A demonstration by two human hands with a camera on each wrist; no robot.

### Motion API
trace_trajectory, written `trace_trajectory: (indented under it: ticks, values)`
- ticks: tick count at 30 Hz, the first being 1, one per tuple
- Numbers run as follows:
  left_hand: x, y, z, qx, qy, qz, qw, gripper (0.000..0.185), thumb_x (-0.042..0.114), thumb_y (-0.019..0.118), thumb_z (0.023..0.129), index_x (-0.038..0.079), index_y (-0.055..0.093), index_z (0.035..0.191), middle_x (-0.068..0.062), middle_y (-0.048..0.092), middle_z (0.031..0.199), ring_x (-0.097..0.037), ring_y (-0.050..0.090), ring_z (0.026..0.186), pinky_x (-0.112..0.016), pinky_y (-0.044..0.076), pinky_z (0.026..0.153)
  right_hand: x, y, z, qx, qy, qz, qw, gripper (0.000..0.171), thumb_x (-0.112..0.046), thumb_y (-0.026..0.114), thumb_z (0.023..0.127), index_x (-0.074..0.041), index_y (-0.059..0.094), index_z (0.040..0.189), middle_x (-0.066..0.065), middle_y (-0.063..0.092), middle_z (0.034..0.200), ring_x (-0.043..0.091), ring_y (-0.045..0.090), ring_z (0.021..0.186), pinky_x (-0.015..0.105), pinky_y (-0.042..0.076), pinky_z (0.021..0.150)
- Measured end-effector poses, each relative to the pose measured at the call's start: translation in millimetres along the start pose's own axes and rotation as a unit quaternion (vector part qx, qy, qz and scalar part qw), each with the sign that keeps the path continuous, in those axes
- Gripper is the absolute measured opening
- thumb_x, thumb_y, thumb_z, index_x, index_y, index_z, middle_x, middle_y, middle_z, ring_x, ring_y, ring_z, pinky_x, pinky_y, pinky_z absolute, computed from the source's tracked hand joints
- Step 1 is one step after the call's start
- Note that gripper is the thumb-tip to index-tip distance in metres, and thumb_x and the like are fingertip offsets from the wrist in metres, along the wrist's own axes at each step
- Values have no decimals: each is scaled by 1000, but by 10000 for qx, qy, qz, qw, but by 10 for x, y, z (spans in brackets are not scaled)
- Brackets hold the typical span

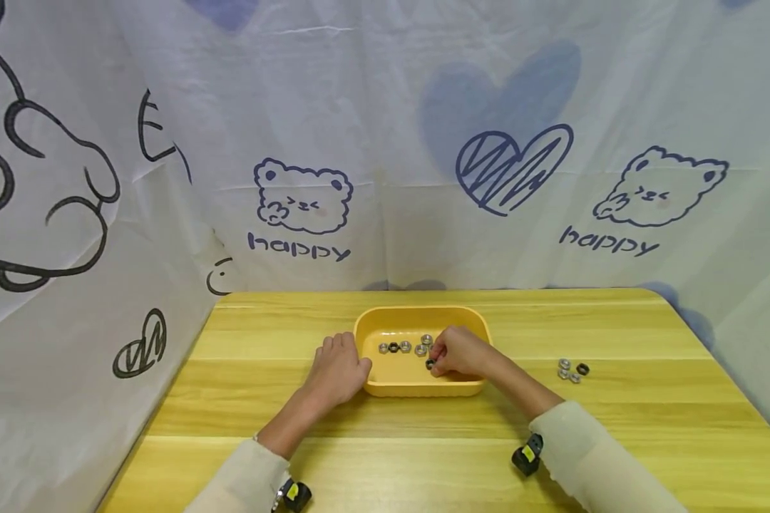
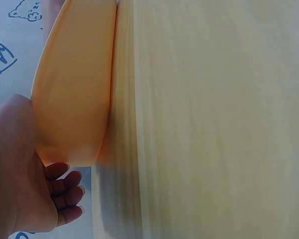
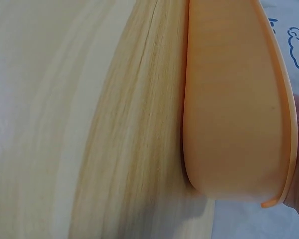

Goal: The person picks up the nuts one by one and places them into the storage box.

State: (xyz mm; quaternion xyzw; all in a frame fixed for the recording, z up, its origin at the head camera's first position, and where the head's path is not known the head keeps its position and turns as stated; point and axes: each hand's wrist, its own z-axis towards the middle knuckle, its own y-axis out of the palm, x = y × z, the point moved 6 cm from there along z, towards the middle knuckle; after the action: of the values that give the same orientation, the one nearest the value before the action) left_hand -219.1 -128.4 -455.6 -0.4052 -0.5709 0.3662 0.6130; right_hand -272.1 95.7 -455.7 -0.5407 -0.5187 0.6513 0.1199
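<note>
Nearest you, both sleeves come in low over the surface (image 1: 423, 456), each wrist carrying a small black camera. Your left hand (image 1: 337, 370) rests against the tray (image 1: 385, 388) at its 9 o'clock wall, fingers (image 2: 65, 191) loosely curled beside the outer wall with the palm against it. That placement looks like a brace, so the light tray cannot slide while the other hand works inside it.

Your right hand (image 1: 460, 352) reaches over the tray's 3 o'clock rim, fingers bunched together and pinching a dark nut (image 1: 430, 364) low near the tray floor, toward the near wall. Judging by the tight fingertip grip, the part is too small for anything but a pinch. The right wrist view shows only the tray's outer wall and a sliver of hand, so it adds nothing on the grip.

Just beyond, at 12 o'clock from that nut, a row of nuts (image 1: 403, 347) lies across the tray floor, mostly silver with one black; they sit apart rather than heaped.

Out at 3 o'clock on the bare surface, well apart from the tray, a small cluster (image 1: 572, 370) of nuts waits, within easy reach of the right hand.

Farthest back hangs the curtain (image 1: 385, 142) printed with bears and hearts.
</note>
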Motion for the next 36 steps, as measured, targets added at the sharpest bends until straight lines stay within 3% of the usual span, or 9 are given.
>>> trace_trajectory:
  ticks: [23, 30, 36]
  values:
    - [28, -47, 17, -340, 45, 332, 9989, 34, 31, 51, 97, -2, 51, 107, -13, 49, 95, -29, 41, 89, -41, 36, 83, -19, -7, 11, -153, 160, 26, 9998, 18, -14, 89, 79, -7, 76, 90, -1, 75, 82, 7, 62, 72, 24, 53, 73]
    - [36, -52, 13, -367, 35, 321, 9988, 35, 32, 51, 97, -2, 51, 108, -14, 50, 96, -29, 41, 90, -42, 36, 83, -59, -36, -14, 17, 15, 177, 9998, 16, -14, 85, 84, -6, 77, 96, -1, 75, 85, 7, 63, 75, 25, 54, 74]
    - [27, -37, 5, -378, 9, 355, 9987, 36, 32, 52, 97, -1, 51, 110, -13, 50, 97, -29, 41, 91, -42, 36, 84, -101, -82, -34, 267, -178, 195, 9993, 13, -14, 80, 89, -6, 77, 98, -2, 73, 82, 7, 61, 72, 24, 51, 68]
